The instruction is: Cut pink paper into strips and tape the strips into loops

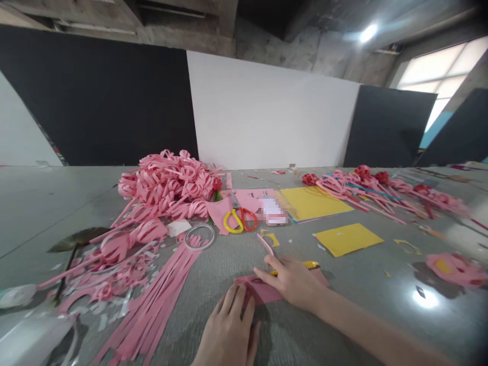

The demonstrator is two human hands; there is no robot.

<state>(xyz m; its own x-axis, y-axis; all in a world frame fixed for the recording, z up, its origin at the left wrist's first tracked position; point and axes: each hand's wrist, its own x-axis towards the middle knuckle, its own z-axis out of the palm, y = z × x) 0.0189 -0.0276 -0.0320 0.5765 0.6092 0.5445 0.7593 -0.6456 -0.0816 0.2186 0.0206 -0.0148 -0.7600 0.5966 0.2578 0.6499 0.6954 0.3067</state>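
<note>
My left hand (229, 325) lies flat at the front, its fingertips pressing the left end of a folded-looking piece of pink paper (263, 292). Above that paper, my right hand (295, 282) has its thumb and index finger around a yellow utility knife (311, 265), whose ridged end sticks out behind the hand. My palm hides the knife's middle, and its blade cannot be made out. A narrow pink strip (265, 244) rises just beyond the right fingertips, beside a yellow paper scrap (271, 238) with a curved cut-out.
Scissors (234, 221) with yellow and red handles lie beyond my hands, near a phone (273, 211). Pink strips (160, 300), a tape roll (199, 237) and a curled-paper heap (171, 180) occupy the left. Yellow sheets (348, 239) and paper flowers (381, 190) lie right.
</note>
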